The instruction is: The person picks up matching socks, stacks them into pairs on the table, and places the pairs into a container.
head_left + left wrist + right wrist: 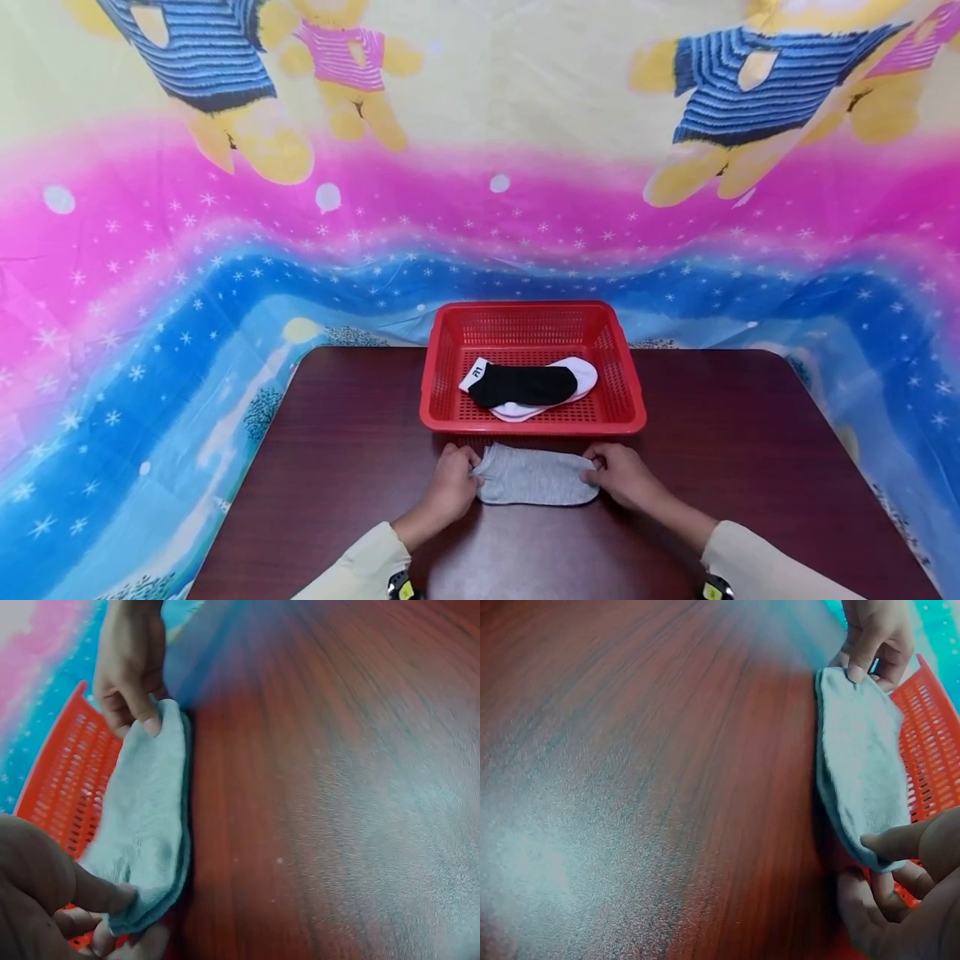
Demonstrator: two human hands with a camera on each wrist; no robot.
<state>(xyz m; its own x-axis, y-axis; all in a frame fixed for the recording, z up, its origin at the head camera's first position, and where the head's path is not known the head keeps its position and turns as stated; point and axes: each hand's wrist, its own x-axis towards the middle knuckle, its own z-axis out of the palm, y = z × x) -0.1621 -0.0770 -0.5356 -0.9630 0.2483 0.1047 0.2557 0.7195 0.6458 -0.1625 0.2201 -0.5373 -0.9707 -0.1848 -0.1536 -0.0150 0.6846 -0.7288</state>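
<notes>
A pair of grey ankle socks (pixel 536 477), one layered on the other, is stretched flat between both hands just in front of the red basket. My left hand (pixel 453 483) pinches the cuff end, thumb on top and fingers beneath, as the left wrist view also shows. At the toe end my right hand (pixel 624 477) pinches the fabric the same way. Both layered edges of the socks (pixel 861 765) show in the right wrist view. Inside the red plastic basket (pixel 532 428) lie a black sock with a white cuff (pixel 525 385) and white socks (pixel 517 412) partly under it.
The basket stands at the back of a dark reddish-brown wooden table (pixel 337 467). Behind the table hangs a printed cloth (pixel 480 208) with cartoon bears and snowflakes, which also runs down both sides.
</notes>
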